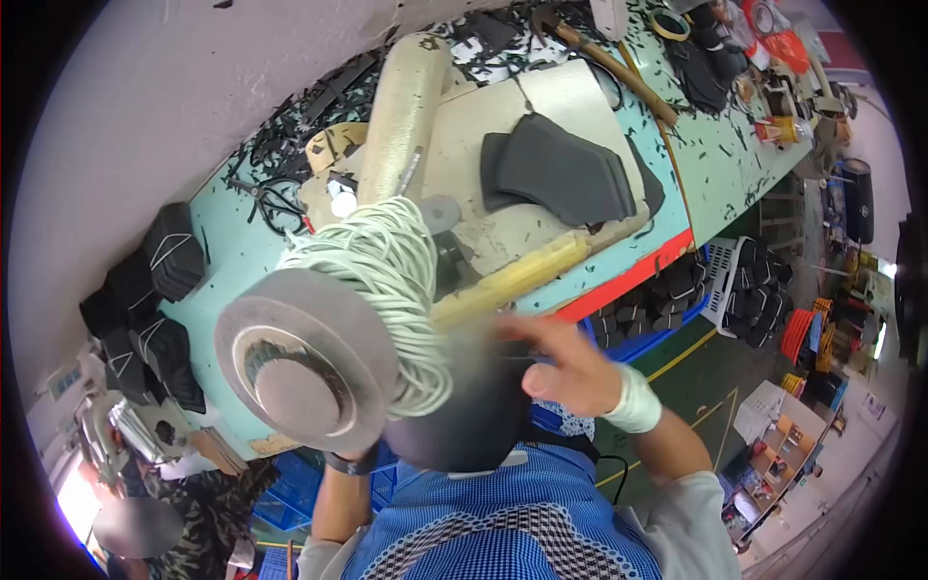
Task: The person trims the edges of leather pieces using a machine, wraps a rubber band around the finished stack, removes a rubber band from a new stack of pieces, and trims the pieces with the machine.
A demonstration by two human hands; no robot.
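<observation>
A big spool (307, 362) with a grey end disc, wound with pale green cord (382, 275), fills the near left. Behind it, my left hand is hidden; only the wrist with a dark band shows below. My right hand (570, 362), with a white wrap at the wrist, is right of the spool. Its thumb and index finger are apart, and the fingertips are smeared by motion. Just left of that hand is a blurred dark rounded thing (459, 416), partly covered by the cord. Whether the hand touches it I cannot tell.
Dark shaped pads (561, 174) lie on a worn board (580, 92). Scissors (275, 206), a hammer (619, 70) and black scraps are around it. Tied dark bundles (174, 253) sit at the left; more fill a blue crate (638, 333). Another person (208, 517) is at lower left.
</observation>
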